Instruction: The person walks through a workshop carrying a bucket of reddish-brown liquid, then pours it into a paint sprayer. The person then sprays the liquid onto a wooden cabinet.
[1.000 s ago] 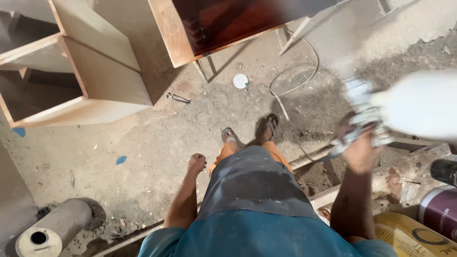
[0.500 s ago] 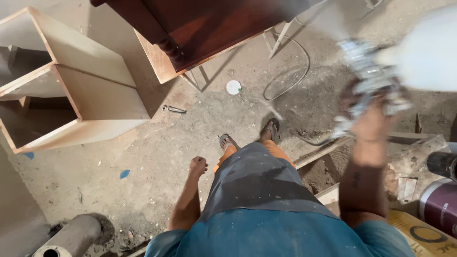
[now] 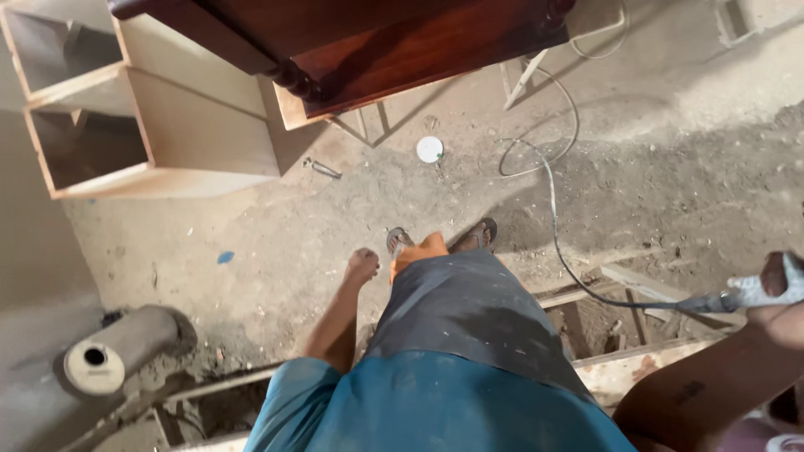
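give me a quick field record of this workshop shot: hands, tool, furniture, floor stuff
left hand: left hand hangs loosely closed, holding nothing
right hand: right hand grips a pale tool handle at the frame edge
hose: dark hose runs from the handle across the floor
furniture: dark red varnished piece above; bare wood cabinet beside it
floor: dusty concrete floor, white round lid, grey roll

Dark red wooden furniture [image 3: 394, 50], pale open cabinet [image 3: 142, 125], white round lid [image 3: 430, 149], grey roll [image 3: 117, 351].
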